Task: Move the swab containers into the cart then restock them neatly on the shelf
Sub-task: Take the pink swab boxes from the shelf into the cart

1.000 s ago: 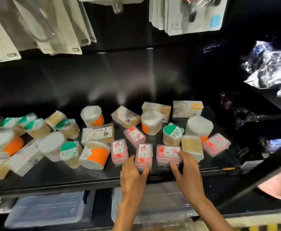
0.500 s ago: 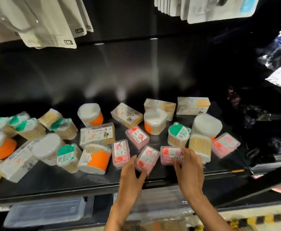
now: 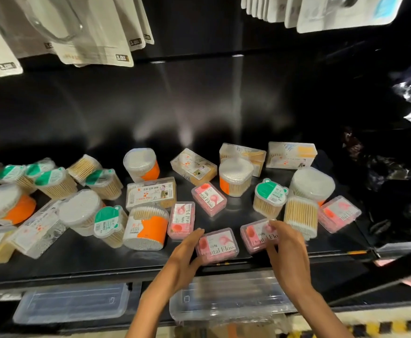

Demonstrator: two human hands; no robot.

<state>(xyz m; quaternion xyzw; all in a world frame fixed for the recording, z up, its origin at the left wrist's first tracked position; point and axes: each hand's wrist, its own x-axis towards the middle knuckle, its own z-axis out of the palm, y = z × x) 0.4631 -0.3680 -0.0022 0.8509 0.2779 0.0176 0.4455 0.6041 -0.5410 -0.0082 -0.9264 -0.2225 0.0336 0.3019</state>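
head view | left hand (image 3: 183, 256) spread, fingers against pink "dental floss" box (image 3: 217, 243) at black shelf (image 3: 82, 258) front edge | right hand (image 3: 287, 250) fingertips pinching second pink floss box (image 3: 256, 235) | just beyond right hand: clear swab tub (image 3: 300, 215), green-lidded swab tub (image 3: 270, 198), wooden sticks inside

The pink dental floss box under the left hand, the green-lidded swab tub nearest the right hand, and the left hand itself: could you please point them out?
Pink dental floss box (image 3: 217, 243): head view, middle of its label.
Green-lidded swab tub (image 3: 270, 192): head view, on its green lid.
Left hand (image 3: 187, 256): head view, back of the hand.
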